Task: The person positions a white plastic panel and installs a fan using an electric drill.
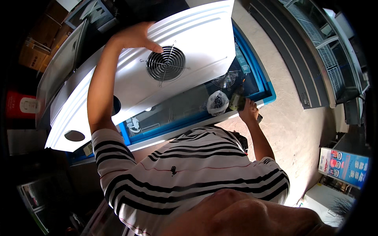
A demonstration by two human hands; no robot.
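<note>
A long white panel (197, 37) with ridges along its edge stands tilted in front of me. My left hand (136, 37) grips its upper part, thumb by a round wire fan guard (166, 63) set on the panel; its other fingers are partly hidden. Two more round openings show toward the panel's left end, without guards. My right hand (249, 111) is closed round a dark green cordless drill (237, 101), its bit end pointing away from me. Beside the drill, a clear plastic bag (217, 103) of small dark pieces lies near a loose wire fan guard (226, 80).
The panel rests over a blue-framed cabinet (269, 92) with a dark glass-like top. Long grey slats (291, 55) and a glass display case (332, 59) stand at the right. A printed blue-and-white box (346, 167) is lower right. Cardboard boxes (33, 55) are upper left.
</note>
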